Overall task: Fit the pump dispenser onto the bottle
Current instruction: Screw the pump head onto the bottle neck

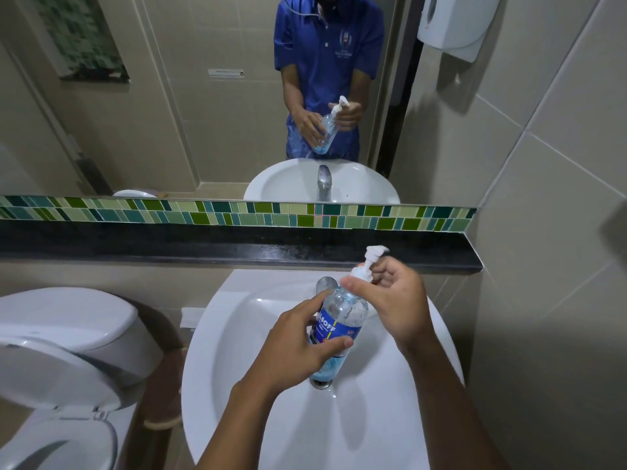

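Observation:
A clear plastic bottle (342, 317) with a blue label is tilted over the white sink (237, 368). My left hand (298, 344) wraps around its lower body, thumb across the label. A white pump dispenser (368, 262) sits at the bottle's neck, its nozzle pointing up and to the right. My right hand (390, 300) pinches the pump's collar at the neck with thumb and fingers. The bottle's base hangs just above the drain. Whether the collar is fully seated on the neck is hidden by my fingers.
A chrome tap (326, 284) stands behind the bottle. A black ledge (203, 252) and green tile strip run under the mirror (203, 96). A toilet (61, 361) with raised lid is at the left. A wall dispenser (454, 25) hangs at the upper right.

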A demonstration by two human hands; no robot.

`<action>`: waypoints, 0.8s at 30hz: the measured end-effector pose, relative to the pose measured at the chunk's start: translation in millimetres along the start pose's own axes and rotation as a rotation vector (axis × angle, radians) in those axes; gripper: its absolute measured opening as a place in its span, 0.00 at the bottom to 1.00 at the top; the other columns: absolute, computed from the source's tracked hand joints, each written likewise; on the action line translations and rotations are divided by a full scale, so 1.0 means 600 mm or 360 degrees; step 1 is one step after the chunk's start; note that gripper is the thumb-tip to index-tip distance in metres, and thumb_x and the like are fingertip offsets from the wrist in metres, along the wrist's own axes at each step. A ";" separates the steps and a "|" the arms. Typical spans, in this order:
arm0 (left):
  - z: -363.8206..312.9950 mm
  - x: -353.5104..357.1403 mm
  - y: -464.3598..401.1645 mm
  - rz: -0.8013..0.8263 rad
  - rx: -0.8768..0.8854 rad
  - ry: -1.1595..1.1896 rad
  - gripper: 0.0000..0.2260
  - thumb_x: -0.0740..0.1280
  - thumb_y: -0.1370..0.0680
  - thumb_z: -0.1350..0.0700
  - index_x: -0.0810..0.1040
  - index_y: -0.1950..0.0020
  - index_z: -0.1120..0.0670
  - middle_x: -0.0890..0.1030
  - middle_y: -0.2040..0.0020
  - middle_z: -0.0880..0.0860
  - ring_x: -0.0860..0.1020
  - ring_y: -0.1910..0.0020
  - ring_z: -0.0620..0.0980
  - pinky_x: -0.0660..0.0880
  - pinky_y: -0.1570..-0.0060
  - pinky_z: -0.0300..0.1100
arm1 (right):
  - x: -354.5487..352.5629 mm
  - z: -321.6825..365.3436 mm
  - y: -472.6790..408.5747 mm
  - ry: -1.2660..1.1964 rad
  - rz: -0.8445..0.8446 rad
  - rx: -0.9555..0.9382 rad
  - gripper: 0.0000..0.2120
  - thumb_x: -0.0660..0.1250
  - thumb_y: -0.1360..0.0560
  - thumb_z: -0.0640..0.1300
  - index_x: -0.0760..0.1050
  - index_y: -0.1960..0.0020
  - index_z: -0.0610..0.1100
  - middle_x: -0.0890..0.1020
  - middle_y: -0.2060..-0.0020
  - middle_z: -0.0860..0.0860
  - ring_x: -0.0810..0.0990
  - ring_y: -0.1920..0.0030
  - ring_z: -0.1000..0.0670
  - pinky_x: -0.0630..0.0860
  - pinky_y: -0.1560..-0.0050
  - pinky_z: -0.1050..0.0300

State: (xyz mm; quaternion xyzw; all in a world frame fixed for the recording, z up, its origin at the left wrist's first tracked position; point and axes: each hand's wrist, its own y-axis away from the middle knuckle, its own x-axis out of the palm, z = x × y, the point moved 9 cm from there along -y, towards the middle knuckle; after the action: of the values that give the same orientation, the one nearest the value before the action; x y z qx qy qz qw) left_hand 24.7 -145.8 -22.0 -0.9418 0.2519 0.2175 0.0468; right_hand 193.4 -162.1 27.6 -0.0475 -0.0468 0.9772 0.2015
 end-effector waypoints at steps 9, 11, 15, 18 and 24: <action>-0.015 -0.004 -0.002 -0.0049 0.0045 -0.0049 0.34 0.78 0.30 0.42 0.72 0.26 0.38 0.82 0.36 0.38 0.80 0.41 0.40 0.82 0.44 0.40 | 0.023 -0.004 0.009 -0.0333 0.0296 0.0070 0.15 0.68 0.22 0.43 0.77 0.37 0.41 0.86 0.45 0.50 0.85 0.43 0.48 0.83 0.50 0.56; -0.017 0.001 0.000 -0.0039 0.0045 -0.0051 0.32 0.78 0.30 0.42 0.73 0.27 0.38 0.82 0.38 0.38 0.80 0.42 0.38 0.83 0.44 0.40 | 0.012 -0.010 0.005 -0.0105 0.0096 0.0118 0.21 0.75 0.28 0.46 0.77 0.39 0.41 0.87 0.52 0.50 0.86 0.50 0.46 0.83 0.59 0.59; -0.014 0.002 0.001 -0.0048 0.0022 0.0004 0.31 0.79 0.30 0.45 0.74 0.27 0.38 0.83 0.39 0.39 0.81 0.43 0.38 0.83 0.45 0.40 | 0.033 -0.013 0.008 -0.0326 0.0393 0.0126 0.22 0.67 0.23 0.49 0.72 0.31 0.44 0.82 0.37 0.51 0.80 0.36 0.49 0.80 0.42 0.55; -0.008 -0.001 0.004 -0.0054 0.0008 0.0014 0.32 0.79 0.30 0.45 0.74 0.27 0.38 0.83 0.37 0.39 0.81 0.42 0.42 0.82 0.44 0.40 | 0.024 0.004 0.013 -0.0276 0.0412 0.0031 0.14 0.67 0.22 0.42 0.78 0.36 0.43 0.85 0.40 0.50 0.83 0.38 0.48 0.81 0.43 0.52; -0.008 0.005 0.006 -0.0059 -0.0005 0.0068 0.30 0.79 0.30 0.46 0.75 0.29 0.37 0.84 0.39 0.40 0.82 0.44 0.43 0.83 0.44 0.41 | 0.028 -0.004 0.010 -0.0257 0.0474 0.0070 0.14 0.67 0.22 0.46 0.77 0.37 0.44 0.84 0.39 0.52 0.82 0.37 0.48 0.80 0.41 0.50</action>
State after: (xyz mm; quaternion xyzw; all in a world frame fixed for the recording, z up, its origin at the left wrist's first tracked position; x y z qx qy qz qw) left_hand 26.7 -151.4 -18.9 -0.9509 0.2350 0.1967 0.0439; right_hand 176.0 -161.0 23.4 0.0291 -0.0338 0.9977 0.0509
